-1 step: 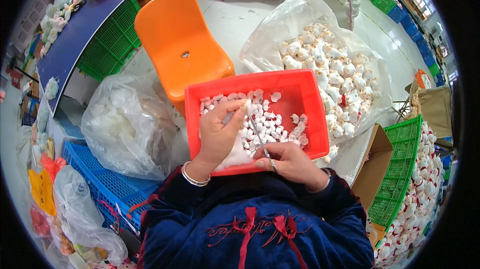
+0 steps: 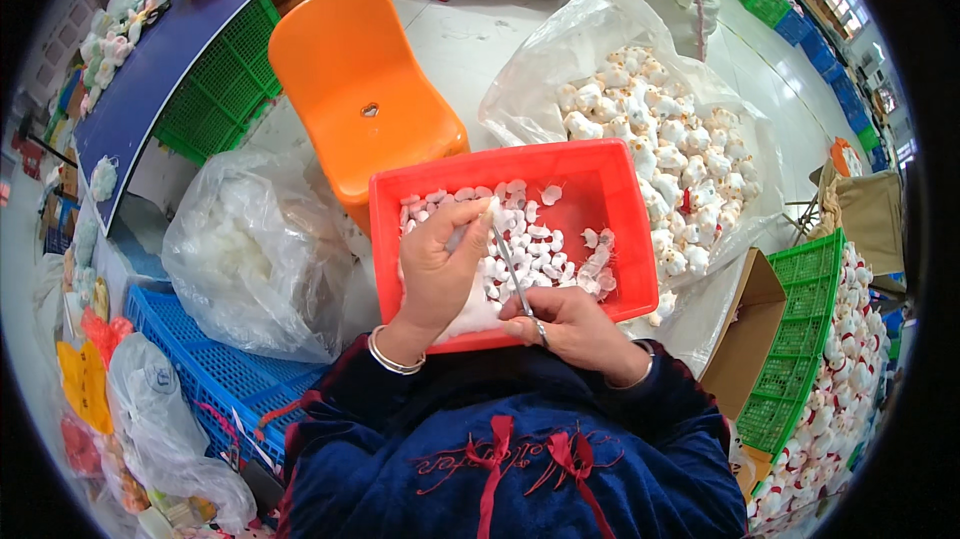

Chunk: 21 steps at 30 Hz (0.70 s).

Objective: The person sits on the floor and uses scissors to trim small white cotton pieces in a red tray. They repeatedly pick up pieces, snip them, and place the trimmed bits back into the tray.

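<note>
Pale, shiny floor tiles (image 2: pixel 450 44) stretch away beyond a red rectangular plastic bin (image 2: pixel 603 179), which sits right in front of the person's body; what bears its weight is hidden. Over the bin, the left hand (image 2: pixel 438 264) pinches a small white soft-looking piece (image 2: pixel 493 206) between thumb and fingers. The right hand (image 2: pixel 578 324) grasps a slender silvery metal tool (image 2: pixel 512 269) by its handle end, the tip slanting up to the pinch; whether its blades are parted is too fine to tell.

To do this well, I would keep the pinch firm but close to the edge, line the tip up with the piece and clear of the fingertips, and use light, short pushes. Working above the bin seems wise, since anything dropped lands among the loose rounded white pieces (image 2: pixel 516 187) or the fluffy white fibre (image 2: pixel 470 319) beside the left wrist.

Around it stand a glossy orange plastic chair (image 2: pixel 360 69), a clear plastic bag of white stuffing (image 2: pixel 250 249) above a blue lattice crate (image 2: pixel 225 364), and, to the right, an open translucent sack (image 2: pixel 540 64) full of white plush figures (image 2: pixel 690 174).
</note>
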### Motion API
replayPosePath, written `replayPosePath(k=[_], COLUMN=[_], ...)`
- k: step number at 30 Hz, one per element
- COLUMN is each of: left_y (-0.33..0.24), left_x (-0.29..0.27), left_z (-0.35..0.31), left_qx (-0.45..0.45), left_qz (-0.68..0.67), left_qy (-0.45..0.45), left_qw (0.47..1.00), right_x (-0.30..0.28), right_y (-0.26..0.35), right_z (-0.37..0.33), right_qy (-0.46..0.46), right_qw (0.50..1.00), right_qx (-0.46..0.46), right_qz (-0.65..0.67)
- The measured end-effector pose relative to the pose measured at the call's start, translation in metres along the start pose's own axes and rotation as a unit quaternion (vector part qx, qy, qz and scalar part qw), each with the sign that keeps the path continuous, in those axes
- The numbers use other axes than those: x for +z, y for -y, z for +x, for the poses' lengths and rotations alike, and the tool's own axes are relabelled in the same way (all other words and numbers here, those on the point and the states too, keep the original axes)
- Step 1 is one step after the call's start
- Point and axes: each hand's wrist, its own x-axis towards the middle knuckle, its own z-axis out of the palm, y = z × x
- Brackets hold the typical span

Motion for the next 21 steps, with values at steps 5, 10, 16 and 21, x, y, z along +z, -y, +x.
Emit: replayPosePath(k=[5, 10, 16, 21], left_y=[0.005, -0.003, -0.010, -0.008], left_x=[0.013, 0.000, -0.017, -0.025], left_z=[-0.007, 0.001, 0.013, 0.015], left_qx=[0.033, -0.124, -0.155, -0.163], left_qz=[-0.044, -0.091, -0.044, -0.026], left_qy=[-0.073, -0.072, 0.046, 0.111], left_qw=[0.996, 0.985, 0.986, 0.980], right_x=[0.020, 0.005, -0.013, -0.032], right_y=[0.003, 0.008, -0.001, 0.009], right_z=[0.010, 0.019, 0.017, 0.003], right_qy=[-0.021, -0.176, -0.218, -0.165], right_qw=[0.998, 0.922, 0.845, 0.827], right_qx=[0.001, -0.118, -0.170, -0.149], right_qz=[0.061, -0.324, -0.459, -0.517])
